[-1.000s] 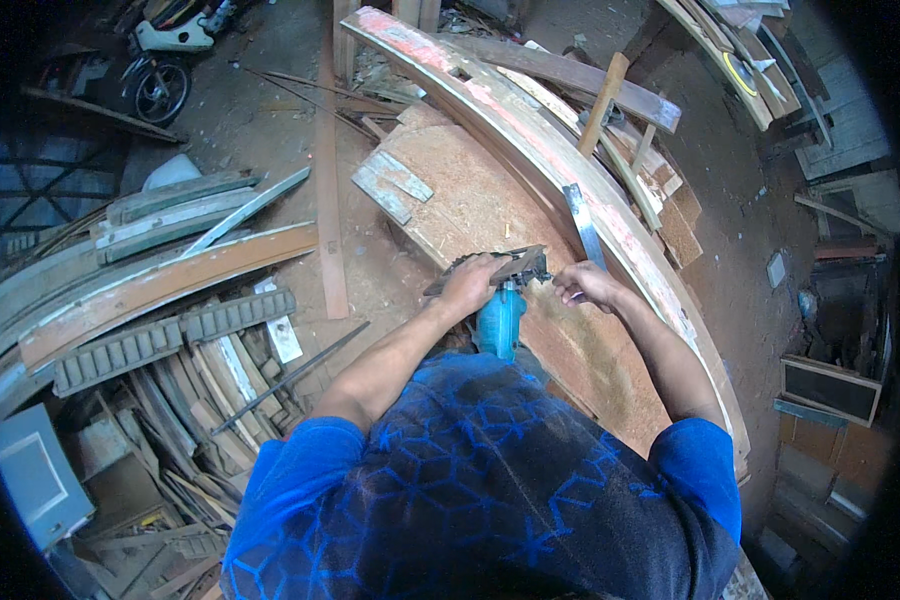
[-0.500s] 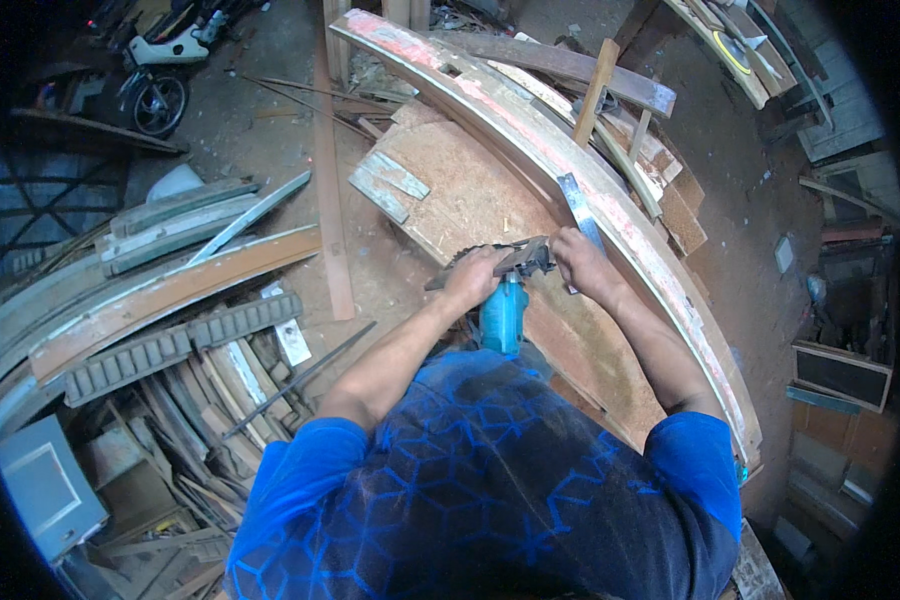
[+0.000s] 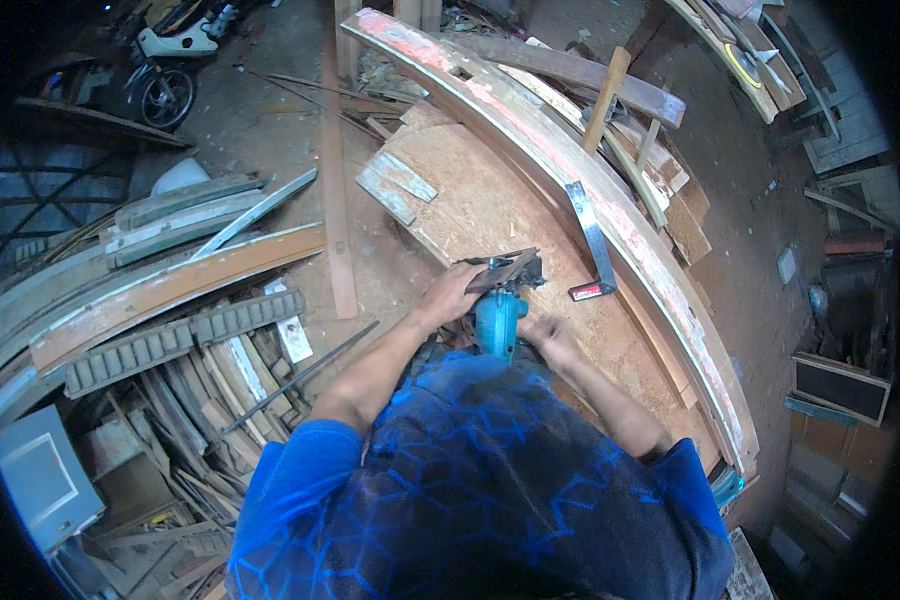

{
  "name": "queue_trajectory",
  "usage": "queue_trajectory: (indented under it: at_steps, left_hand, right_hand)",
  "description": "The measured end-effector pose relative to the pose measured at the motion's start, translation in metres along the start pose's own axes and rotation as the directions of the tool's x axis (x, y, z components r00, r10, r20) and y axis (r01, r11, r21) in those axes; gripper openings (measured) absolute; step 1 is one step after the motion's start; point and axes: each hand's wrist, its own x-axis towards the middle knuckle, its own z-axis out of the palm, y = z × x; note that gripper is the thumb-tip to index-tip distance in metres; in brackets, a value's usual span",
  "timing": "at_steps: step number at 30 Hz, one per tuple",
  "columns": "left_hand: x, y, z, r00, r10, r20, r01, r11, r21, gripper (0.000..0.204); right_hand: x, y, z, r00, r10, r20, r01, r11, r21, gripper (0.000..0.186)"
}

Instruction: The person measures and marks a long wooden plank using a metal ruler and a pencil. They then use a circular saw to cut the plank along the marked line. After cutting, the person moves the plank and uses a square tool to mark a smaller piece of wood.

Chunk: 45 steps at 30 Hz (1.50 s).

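Observation:
A teal power tool (image 3: pixel 497 324) with a dark flat base plate is held close in front of my body, over a wooden work surface (image 3: pixel 470 205). My left hand (image 3: pixel 452 294) is closed around the plate's left side. My right hand (image 3: pixel 554 340) is just to the right of the tool's teal housing, smeared by motion, so its fingers do not show clearly. A try square (image 3: pixel 590 235) with a metal blade and a short dark handle lies on the work surface to the right, its blade tip against a long curved wooden beam.
The curved beam (image 3: pixel 530 130) runs along the right of the work surface. A notched pale board (image 3: pixel 395 185) lies at its far left. Stacked curved timbers (image 3: pixel 170 300) fill the left side, with a motorbike (image 3: pixel 175 60) beyond. Wood offcuts (image 3: pixel 660 190) lie right of the beam.
My right hand has left the try square's side and come back toward me, beside the teal housing. The square's handle now shows. My left hand and the tool have shifted slightly.

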Motion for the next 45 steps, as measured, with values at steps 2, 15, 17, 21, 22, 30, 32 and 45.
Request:
queue_trajectory:
  at_steps: [2,15,17,21,22,30,32,45]
  left_hand:
    - [-0.010,-0.003,-0.002,0.996,-0.083,0.040,0.084,0.996,-0.031,0.053]
    - [0.000,0.031,-0.035,0.872,-0.282,-0.399,0.223,0.956,-0.189,0.034]
    - [-0.036,0.013,-0.049,0.706,-0.331,-0.626,0.236,0.943,-0.233,0.032]
    - [-0.083,0.007,-0.037,0.759,-0.496,-0.423,0.451,0.868,-0.208,0.033]
    - [-0.086,0.012,-0.027,0.783,-0.505,-0.364,0.469,0.863,-0.189,0.034]
    - [-0.082,0.005,0.015,0.870,-0.341,-0.356,0.412,0.899,0.145,0.038]
    - [-0.081,-0.003,0.023,0.823,-0.502,-0.266,0.487,0.865,-0.123,0.035]
    - [-0.041,-0.006,0.020,0.532,-0.518,-0.670,0.523,0.823,-0.222,0.044]
  right_hand:
    - [-0.006,-0.005,0.045,0.996,-0.061,0.072,0.039,0.962,0.272,0.059]
    - [0.061,-0.047,-0.014,0.973,0.101,0.208,-0.197,0.835,0.513,0.071]
    - [0.073,-0.048,-0.026,0.973,0.113,0.200,-0.196,0.865,0.461,0.074]
    - [0.081,-0.043,-0.028,0.973,0.128,0.190,-0.198,0.889,0.413,0.081]
    - [0.081,-0.042,-0.028,0.975,0.131,0.177,-0.191,0.903,0.384,0.085]
    - [0.078,-0.036,-0.018,0.983,0.110,0.147,-0.156,0.923,0.353,0.085]
    - [0.080,-0.031,-0.019,0.986,0.106,0.130,-0.145,0.925,0.351,0.082]
    - [0.083,-0.052,-0.047,0.972,0.111,0.205,-0.146,0.976,0.163,0.121]
